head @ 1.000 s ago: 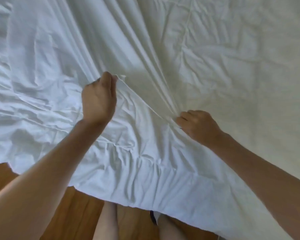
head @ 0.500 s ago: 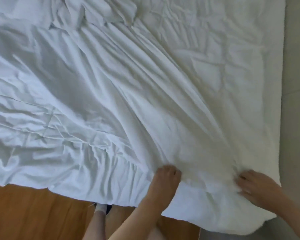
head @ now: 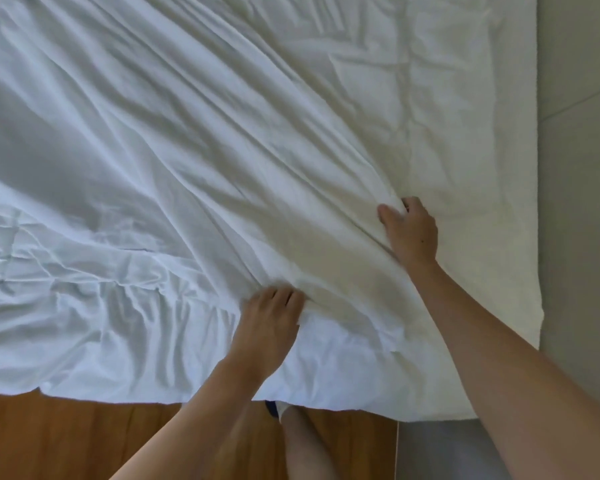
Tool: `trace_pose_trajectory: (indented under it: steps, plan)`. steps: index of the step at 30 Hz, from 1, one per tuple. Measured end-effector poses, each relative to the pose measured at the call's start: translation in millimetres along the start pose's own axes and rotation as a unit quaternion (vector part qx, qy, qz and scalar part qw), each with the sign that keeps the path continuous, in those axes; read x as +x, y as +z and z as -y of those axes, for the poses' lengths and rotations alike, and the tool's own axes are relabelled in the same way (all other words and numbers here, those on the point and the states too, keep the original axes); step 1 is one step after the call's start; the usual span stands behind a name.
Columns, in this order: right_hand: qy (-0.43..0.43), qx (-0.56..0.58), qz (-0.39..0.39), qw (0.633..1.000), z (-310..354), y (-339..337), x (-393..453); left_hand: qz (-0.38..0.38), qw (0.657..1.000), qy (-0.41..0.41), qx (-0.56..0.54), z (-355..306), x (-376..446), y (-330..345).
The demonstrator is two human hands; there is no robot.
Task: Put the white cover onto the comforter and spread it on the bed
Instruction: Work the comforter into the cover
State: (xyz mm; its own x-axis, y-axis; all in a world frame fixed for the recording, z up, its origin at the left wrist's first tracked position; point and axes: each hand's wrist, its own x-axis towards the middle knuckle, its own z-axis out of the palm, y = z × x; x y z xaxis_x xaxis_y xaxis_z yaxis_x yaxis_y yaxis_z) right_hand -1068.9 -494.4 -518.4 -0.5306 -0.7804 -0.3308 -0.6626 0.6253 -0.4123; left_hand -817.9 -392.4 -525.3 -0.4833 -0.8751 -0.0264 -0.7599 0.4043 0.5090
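Both of your hands have a grip on the white cover (head: pixel 174 174). Your left hand (head: pixel 269 322) sits near the bed's near edge, and its fingers curl down into a bunch of the cloth. Your right hand (head: pixel 409 230) is farther up the bed and to the right. Its thumb and fingers pinch a raised fold of the cover.

From your head camera, the cover lies over most of the bed (head: pixel 520 306). Long wrinkles run from the top left down toward your two hands. On the left the cloth is more crumpled and hangs a little over the edge. On the right, past your right hand, a flatter cream-white layer lies on the bed. You cannot tell if that is the comforter or the sheet.

Below the bed edge you can see a brown wood floor (head: pixel 66 441). Your leg (head: pixel 302 445) stands there, just beside the bed, between your arms. A grey floor (head: pixel 575 168) runs along the right side of the bed.
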Motion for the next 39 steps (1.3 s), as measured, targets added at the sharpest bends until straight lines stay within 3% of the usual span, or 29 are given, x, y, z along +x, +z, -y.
trace_pose_trajectory:
  steps: [2,5,7,11,13,16,19,21,23,27,30,33,36,39]
  plan:
    - [-0.084,-0.028,0.001,0.996,-9.5,-6.1,-6.6,-0.008,1.000,-0.007,-0.017,-12.6,9.8,-2.2]
    - [-0.248,-0.167,-0.094,0.950,-35.9,-33.9,-9.4,-0.023,0.999,-0.035,-0.024,-38.8,20.5,-12.5]
    - [-0.275,-0.207,-0.125,0.931,-55.5,-64.0,0.0,-0.037,0.998,-0.043,-0.031,-58.5,20.2,-22.5]
    - [-0.264,-0.268,-0.173,0.910,-99.3,-138.7,19.2,-0.029,0.995,0.027,-0.091,-109.8,-5.4,-27.0]
    - [-0.206,-0.266,-0.164,0.927,-119.8,-162.2,18.7,0.009,0.993,0.060,-0.101,-140.1,-15.9,-15.7]
    - [-0.160,-0.261,-0.130,0.943,-140.6,-169.1,15.3,0.082,0.990,0.097,-0.056,-155.8,-9.4,16.1]
    - [-0.075,-0.259,-0.090,0.959,-127.5,-157.2,31.1,0.196,0.975,0.106,0.025,-123.2,1.3,47.1]
    - [-0.006,-0.178,-0.031,0.983,-113.9,-144.8,42.2,0.210,0.971,0.110,0.041,-102.4,1.6,52.9]
    - [0.033,-0.056,0.028,0.997,-106.6,-137.6,39.5,0.176,0.975,0.128,0.035,-88.9,-2.3,51.8]
    - [0.103,-0.008,0.104,0.989,-127.4,-140.0,-1.9,0.129,0.990,0.060,-0.018,-61.8,-6.7,40.5]
    - [0.219,0.063,0.168,0.959,-149.4,-151.7,-40.6,0.133,0.990,0.025,-0.029,-50.8,-3.2,36.0]
    - [0.287,0.143,0.149,0.935,-187.5,-161.9,-64.5,0.153,0.987,-0.021,-0.053,-57.6,2.2,33.9]
    - [0.298,0.296,0.090,0.903,-202.8,-164.8,-73.1,0.138,0.987,-0.065,-0.058,-68.8,3.9,32.2]
    - [0.282,0.436,0.053,0.853,-185.2,-164.4,-67.1,0.113,0.991,-0.055,-0.035,-74.0,2.4,33.9]
